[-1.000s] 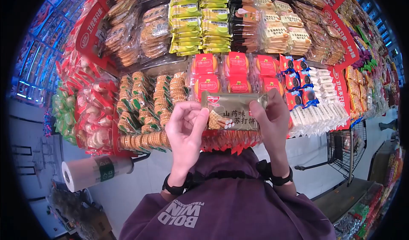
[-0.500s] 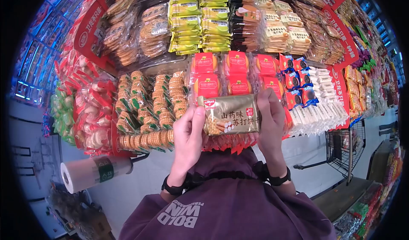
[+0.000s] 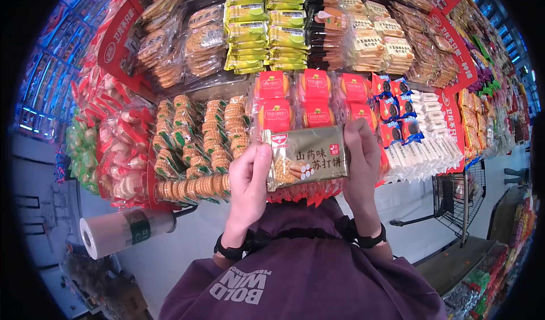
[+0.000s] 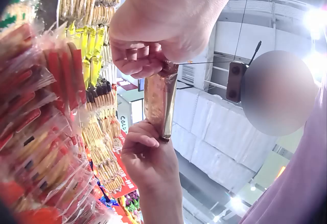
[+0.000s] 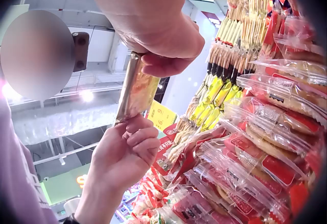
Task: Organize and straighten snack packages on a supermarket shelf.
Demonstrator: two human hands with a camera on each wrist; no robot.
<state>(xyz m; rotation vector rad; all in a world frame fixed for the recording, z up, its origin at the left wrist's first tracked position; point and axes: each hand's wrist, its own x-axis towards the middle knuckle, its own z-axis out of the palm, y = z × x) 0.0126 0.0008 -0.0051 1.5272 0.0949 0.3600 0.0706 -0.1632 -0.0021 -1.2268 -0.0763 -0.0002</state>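
Note:
A gold-brown packet of crackers (image 3: 309, 156) with dark Chinese lettering and a small red logo is held up in front of the chest, its printed face toward the head camera. My left hand (image 3: 248, 181) pinches its left end, thumb on the front. At the opposite end my right hand (image 3: 362, 169) grips the edge with thumb and fingers. Seen edge-on in the left wrist view, the packet (image 4: 161, 101) spans between both hands. The right wrist view shows the left hand (image 5: 125, 155) with curled fingers at the packet's lower end.
Behind the packet, red-labelled round cakes (image 3: 315, 87) fill the shelf. Stacked biscuits (image 3: 196, 133) lie to the left, blue cookie packs (image 3: 400, 110) to the right, yellow packs (image 3: 267, 28) higher up. A plastic bag roll (image 3: 128, 229) juts out lower left; a wire cart (image 3: 462, 195) stands right.
The packet has come slightly lower and tilted so its front shows more fully. My left fingers, spread at its corner earlier, have closed in on its end; the right thumb has moved off the lettering.

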